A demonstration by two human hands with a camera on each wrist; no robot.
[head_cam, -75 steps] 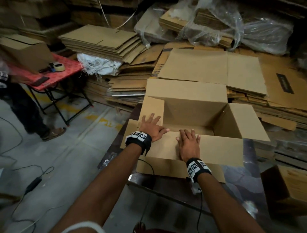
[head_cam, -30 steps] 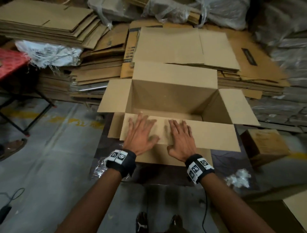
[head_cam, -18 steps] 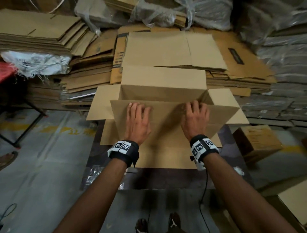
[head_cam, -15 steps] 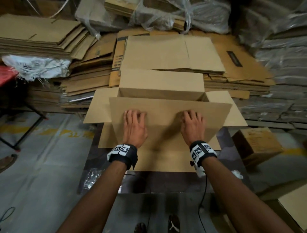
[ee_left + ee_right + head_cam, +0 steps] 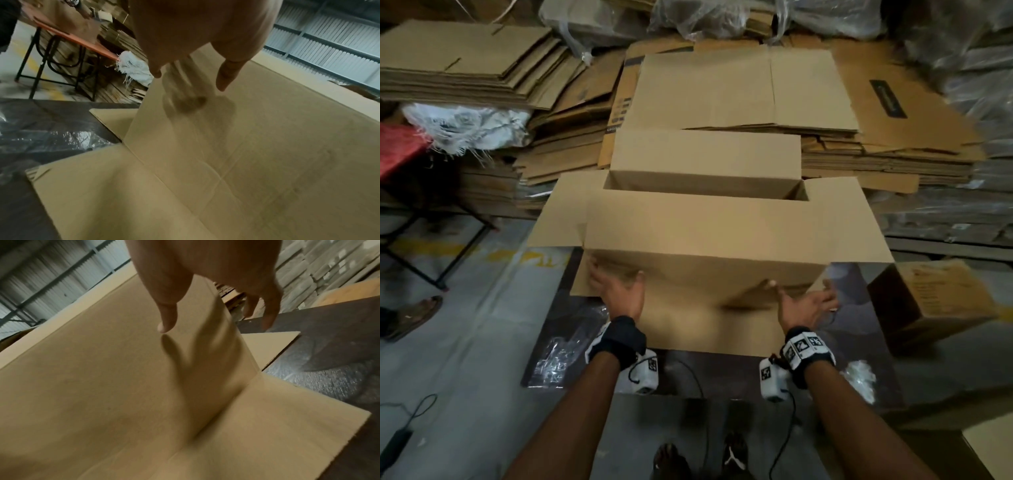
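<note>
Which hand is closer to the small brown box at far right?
Right. The right hand sits just left of the small brown box; the left hand is farther left, across the open carton's front.

A dark, glossy table (image 5: 859, 284) carries everything here, and the open cardboard box (image 5: 705, 233) stands at its middle, its bottom flaps (image 5: 709, 322) splayed flat on the tabletop toward six, nine and three o'clock. At about eight o'clock from the box, a crumpled sheet of clear plastic (image 5: 558, 353) lies on the dark surface just beside the near flap, catching the light. Over at four o'clock, near the table's edge and apart from the box, sits a small wad of whitish plastic (image 5: 859, 377).
</note>
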